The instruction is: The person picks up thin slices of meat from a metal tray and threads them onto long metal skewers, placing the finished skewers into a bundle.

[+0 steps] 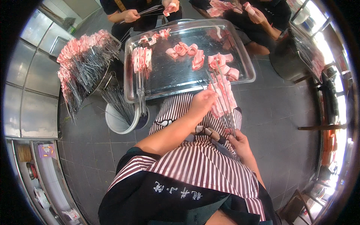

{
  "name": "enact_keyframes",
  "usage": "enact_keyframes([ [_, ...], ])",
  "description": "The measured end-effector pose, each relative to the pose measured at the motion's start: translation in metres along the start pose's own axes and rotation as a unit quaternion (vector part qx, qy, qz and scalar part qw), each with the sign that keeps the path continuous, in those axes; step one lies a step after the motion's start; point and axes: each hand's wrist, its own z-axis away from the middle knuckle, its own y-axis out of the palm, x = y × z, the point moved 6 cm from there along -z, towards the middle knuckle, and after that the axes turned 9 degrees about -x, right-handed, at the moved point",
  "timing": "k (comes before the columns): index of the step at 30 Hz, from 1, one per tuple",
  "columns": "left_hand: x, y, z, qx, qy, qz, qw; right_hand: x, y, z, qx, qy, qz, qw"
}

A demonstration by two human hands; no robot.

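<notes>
My right hand (239,143) grips the lower ends of several metal skewers (229,121). Slices of pink-and-white meat, like bacon, (229,94) are threaded on them above my lap, and skewer tips reach over the tray's near edge. The fingers of my left hand (204,101) are pinched together at the left side of this meat; the exact contact is hidden. Just beyond, loose rolled slices (223,63) lie in the clear tray (174,88). More rolls (185,50) sit mid-tray. Finished skewers of meat (141,60) rest along its left side, handles over the rim.
Left of the tray, a large container holds many loaded skewers (84,56). Bare skewers (119,101) stand in a white bucket (121,131). Two people sit opposite, one person's hand (131,16) holding skewers, another's hand (256,16) holding meat. A dark pot (284,59) stands right.
</notes>
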Motion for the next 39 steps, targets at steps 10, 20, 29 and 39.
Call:
enact_keyframes([
  [10,0.001,-0.008,-0.017,-0.049,0.011,0.035,0.998,0.001,0.002,0.003,0.027,0.044,-0.087,0.995],
  [20,-0.033,-0.025,-0.059,-0.052,0.097,-0.099,0.989,-0.002,0.003,0.003,-0.006,0.071,-0.117,0.991],
  [29,-0.065,-0.026,-0.143,-0.127,0.432,-0.594,0.667,-0.005,0.002,0.007,-0.010,0.090,-0.132,0.987],
  [39,-0.064,-0.082,-0.203,-0.162,0.138,-0.470,0.856,-0.012,-0.001,0.005,-0.007,0.089,-0.124,0.988],
])
